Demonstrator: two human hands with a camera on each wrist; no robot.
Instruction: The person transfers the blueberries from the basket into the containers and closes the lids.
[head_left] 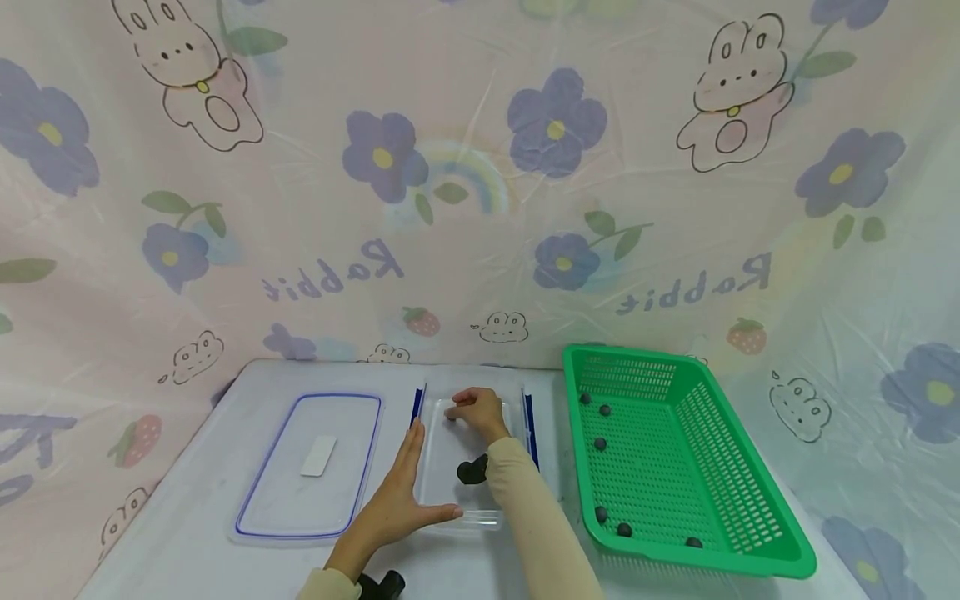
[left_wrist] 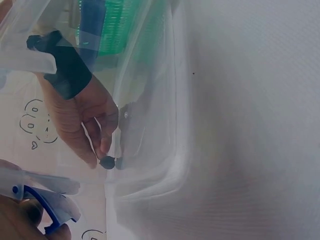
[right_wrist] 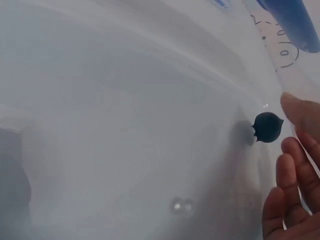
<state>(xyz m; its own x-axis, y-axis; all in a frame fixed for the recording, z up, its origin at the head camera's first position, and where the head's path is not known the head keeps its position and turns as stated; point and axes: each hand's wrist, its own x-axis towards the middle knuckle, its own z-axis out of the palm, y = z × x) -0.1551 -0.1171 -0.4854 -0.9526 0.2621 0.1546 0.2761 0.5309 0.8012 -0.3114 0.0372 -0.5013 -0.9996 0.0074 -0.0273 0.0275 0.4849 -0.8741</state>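
**One small, round, dark-grey ball (left_wrist: 107, 162) at the right hand's (head_left: 482, 412) fingertips**

The ball is inside the clear, rectangular plastic container with blue side latches (head_left: 483, 522), towards its eleven o'clock corner. The right hand reaches in from five o'clock, fingers bent and narrow around the ball; whether they pinch it or only touch it, I cannot tell. The left hand (head_left: 401, 504) is at the container's eight o'clock side, fingers straight and thumb spread wide, with no ball in it.

At three o'clock from the container, on the white surface (head_left: 187, 500), stands the green, rectangular, perforated plastic basket (head_left: 750, 467). It carries six small, round, dark balls (head_left: 600, 444), five along its seven-to-ten o'clock side and one at six. At nine o'clock lies the clear, rectangular lid with a blue edge (head_left: 347, 467), off the container.

The handling looks unfinished: one ball shows in the container against six in the basket, and the lid is not on. Which way the balls are passing cannot be told.
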